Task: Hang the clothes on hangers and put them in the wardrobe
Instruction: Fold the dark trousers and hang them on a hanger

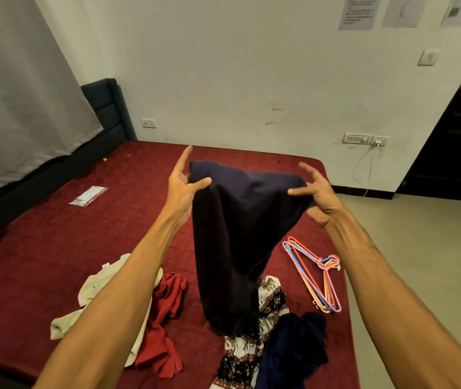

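While the red bed is lying broad below me, I am holding the dark garment up in the air over it. Its top edge is stretched between my two hands and its length is hanging down in front of the patterned garment; whether the two are touching I cannot tell. A cream garment, a red garment and a navy garment are lying loose on the bed, and the bundle of coloured hangers is lying near the hanging cloth on its right, apart from it. My left hand is pinching one top corner under the thumb, forefinger sticking up free. My right hand is pinching the other corner, its spare fingers splayed. I am judging that the job now is finding the waist or shoulders. That means feeding the edge along through both pinches until it is hanging flat and untwisted, then freeing my right hand for a hanger. No wardrobe is showing.
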